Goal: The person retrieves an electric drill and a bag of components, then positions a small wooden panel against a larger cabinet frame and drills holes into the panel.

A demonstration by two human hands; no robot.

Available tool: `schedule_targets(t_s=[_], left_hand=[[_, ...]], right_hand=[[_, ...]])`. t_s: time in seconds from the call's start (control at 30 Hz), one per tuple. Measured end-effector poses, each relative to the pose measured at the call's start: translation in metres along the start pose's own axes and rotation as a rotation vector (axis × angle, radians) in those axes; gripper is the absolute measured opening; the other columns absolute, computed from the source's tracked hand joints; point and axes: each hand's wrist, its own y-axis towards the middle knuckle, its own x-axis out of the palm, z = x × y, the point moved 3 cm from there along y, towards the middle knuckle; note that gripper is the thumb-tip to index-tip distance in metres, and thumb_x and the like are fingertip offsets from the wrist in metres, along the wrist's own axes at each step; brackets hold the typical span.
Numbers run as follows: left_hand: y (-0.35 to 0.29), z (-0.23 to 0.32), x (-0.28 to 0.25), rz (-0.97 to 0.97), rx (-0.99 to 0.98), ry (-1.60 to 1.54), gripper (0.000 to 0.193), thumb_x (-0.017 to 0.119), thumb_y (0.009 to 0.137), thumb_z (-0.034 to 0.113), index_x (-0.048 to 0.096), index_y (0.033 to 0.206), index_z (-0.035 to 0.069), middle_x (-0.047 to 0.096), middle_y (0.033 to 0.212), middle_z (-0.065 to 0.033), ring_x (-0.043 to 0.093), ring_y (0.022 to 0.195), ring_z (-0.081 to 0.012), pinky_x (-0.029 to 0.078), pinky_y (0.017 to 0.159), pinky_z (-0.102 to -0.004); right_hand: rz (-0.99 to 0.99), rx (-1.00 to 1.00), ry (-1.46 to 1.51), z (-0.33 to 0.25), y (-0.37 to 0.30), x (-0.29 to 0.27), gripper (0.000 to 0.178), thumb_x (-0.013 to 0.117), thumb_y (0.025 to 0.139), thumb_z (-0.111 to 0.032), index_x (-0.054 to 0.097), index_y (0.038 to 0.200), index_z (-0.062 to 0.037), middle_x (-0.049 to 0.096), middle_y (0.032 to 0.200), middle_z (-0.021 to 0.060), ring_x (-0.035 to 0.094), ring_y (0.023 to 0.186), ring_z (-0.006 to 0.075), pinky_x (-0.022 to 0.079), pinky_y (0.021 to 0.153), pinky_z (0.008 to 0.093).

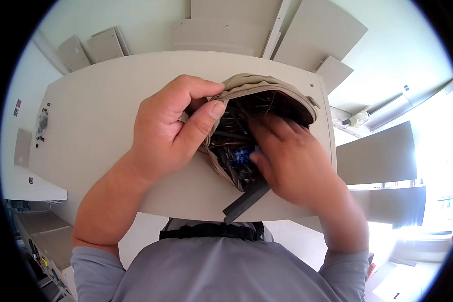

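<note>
A beige zippered tool bag [256, 81] lies on the white table with its mouth spread wide. My left hand [163, 123] pinches the bag's rim between thumb and fingers at its left side. Inside the bag reaches my right hand [294, 161], slightly blurred, its fingers stretched out and apart from the thumb; the fingertips are lost in the dark interior. Close to the right thumb is a small blue packet [242, 155] among several dark, thin pieces. A dark grey flat bar [246, 200] sticks out over the bag's near edge, below my right hand.
The white table [100, 116] curves around the bag. Small black parts with a clear bag [42, 123] lie at its left end. Flat boards [319, 32] lean against the far wall, and more panels [377, 156] stand at right. A shelf unit [45, 226] is at lower left.
</note>
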Motion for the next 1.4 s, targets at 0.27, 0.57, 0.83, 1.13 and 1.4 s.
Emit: schedule_targets(t_s=[0.27, 0.57, 0.83, 1.13, 1.4], left_hand=[[0.000, 0.001, 0.000, 0.001, 0.064, 0.049, 0.018, 0.073, 0.100, 0.006, 0.069, 0.115, -0.003, 0.069, 0.086, -0.0048, 0.061, 0.071, -0.0081, 0.050, 0.065, -0.0235], [-0.002, -0.001, -0.002, -0.015, 0.038, 0.088, 0.020, 0.073, 0.100, 0.008, 0.069, 0.116, -0.004, 0.069, 0.094, -0.0043, 0.059, 0.075, -0.0079, 0.049, 0.069, -0.0227], [-0.003, -0.002, -0.004, -0.009, 0.038, 0.083, 0.020, 0.074, 0.100, 0.007, 0.069, 0.117, -0.004, 0.069, 0.094, -0.0043, 0.059, 0.076, -0.0078, 0.049, 0.070, -0.0224], [-0.003, 0.002, -0.008, -0.032, 0.032, 0.127, 0.022, 0.074, 0.099, 0.007, 0.069, 0.117, -0.004, 0.071, 0.095, -0.0063, 0.061, 0.076, -0.0091, 0.051, 0.070, -0.0238], [-0.006, 0.003, -0.005, -0.021, 0.031, 0.096, 0.022, 0.073, 0.099, 0.007, 0.068, 0.118, -0.005, 0.072, 0.097, -0.0077, 0.063, 0.078, -0.0099, 0.052, 0.072, -0.0242]], right_hand=[[0.187, -0.367, 0.051, 0.003, -0.011, 0.012, 0.040, 0.077, 0.087, -0.030, 0.073, 0.119, -0.0068, 0.066, 0.136, 0.0124, 0.059, 0.129, 0.0418, 0.050, 0.106, 0.0536], [0.236, -0.420, 0.068, 0.000, -0.010, 0.018, 0.032, 0.080, 0.082, -0.030, 0.076, 0.107, -0.0122, 0.069, 0.132, 0.0068, 0.060, 0.129, 0.0386, 0.052, 0.100, 0.0511], [0.284, -0.433, 0.039, -0.001, -0.012, 0.020, 0.031, 0.079, 0.080, -0.029, 0.073, 0.103, -0.0088, 0.070, 0.125, 0.0084, 0.061, 0.129, 0.0415, 0.051, 0.107, 0.0563], [0.427, -0.521, -0.091, -0.003, -0.019, 0.021, 0.022, 0.076, 0.079, -0.021, 0.075, 0.098, -0.0090, 0.074, 0.114, 0.0085, 0.072, 0.116, 0.0406, 0.062, 0.091, 0.0487], [0.470, -0.560, -0.101, -0.007, -0.024, 0.026, 0.025, 0.067, 0.078, -0.020, 0.074, 0.097, -0.0052, 0.074, 0.119, 0.0131, 0.071, 0.116, 0.0417, 0.061, 0.091, 0.0482]])
